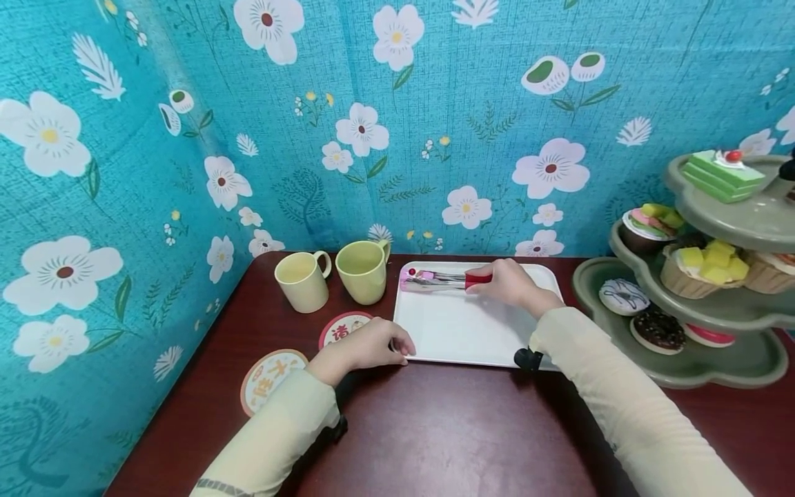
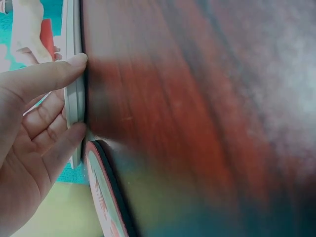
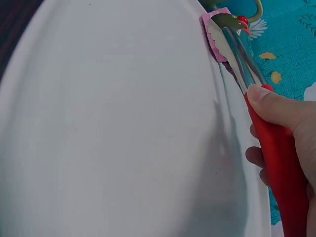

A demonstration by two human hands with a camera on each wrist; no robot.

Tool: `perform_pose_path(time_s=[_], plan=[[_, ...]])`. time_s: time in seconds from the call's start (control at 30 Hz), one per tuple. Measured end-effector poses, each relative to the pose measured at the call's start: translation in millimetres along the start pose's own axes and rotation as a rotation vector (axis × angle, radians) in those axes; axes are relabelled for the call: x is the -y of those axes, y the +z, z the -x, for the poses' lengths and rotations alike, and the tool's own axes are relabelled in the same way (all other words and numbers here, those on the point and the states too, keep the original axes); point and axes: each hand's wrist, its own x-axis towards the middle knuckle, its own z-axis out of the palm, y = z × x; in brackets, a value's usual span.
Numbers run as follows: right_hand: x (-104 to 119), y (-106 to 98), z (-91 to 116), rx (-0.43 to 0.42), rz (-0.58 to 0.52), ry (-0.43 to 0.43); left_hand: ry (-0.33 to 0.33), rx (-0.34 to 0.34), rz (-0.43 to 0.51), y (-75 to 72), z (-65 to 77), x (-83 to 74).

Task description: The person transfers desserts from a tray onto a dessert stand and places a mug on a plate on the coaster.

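Observation:
My right hand (image 1: 512,281) holds red-handled metal tongs (image 3: 276,148). The tongs' tips close around a pink toy cake (image 3: 213,39) with a red cherry, low over the far left corner of the white tray (image 1: 466,328). Whether the cake touches the tray I cannot tell. My left hand (image 1: 370,345) grips the tray's near left corner, thumb and fingers at the rim in the left wrist view. Beside that hand lies a round red-rimmed coaster (image 1: 341,326), partly covered by it in the head view.
Two yellow mugs, one cream-yellow (image 1: 303,283) and one green-yellow (image 1: 363,273), stand left of the tray. An orange-rimmed coaster (image 1: 270,376) lies near the left forearm. At the right, a tiered green stand (image 1: 683,369) bears several toy cakes and donuts. Floral cloth (image 1: 373,172) hangs behind.

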Motion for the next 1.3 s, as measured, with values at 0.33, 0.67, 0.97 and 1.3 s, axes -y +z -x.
perform_pose_path(time_s=[0.33, 0.67, 0.97, 1.3], plan=[[5.9, -23.5, 16.4, 0.017, -0.018, -0.034, -0.010, 0.003, 0.000, 1.8, -0.2, 0.9], [-7.4, -46.3, 44.4, 0.022, 0.021, 0.007, -0.022, 0.005, 0.001, 0.8, 0.6, 1.4], [-19.8, -61.1, 73.8, -0.043, 0.039, 0.026, -0.022, 0.006, -0.003, 1.1, 0.3, 0.4], [-30.5, -74.2, 107.1, -0.091, 0.061, -0.015, 0.005, -0.006, -0.003, 2.4, -0.6, -0.9]])
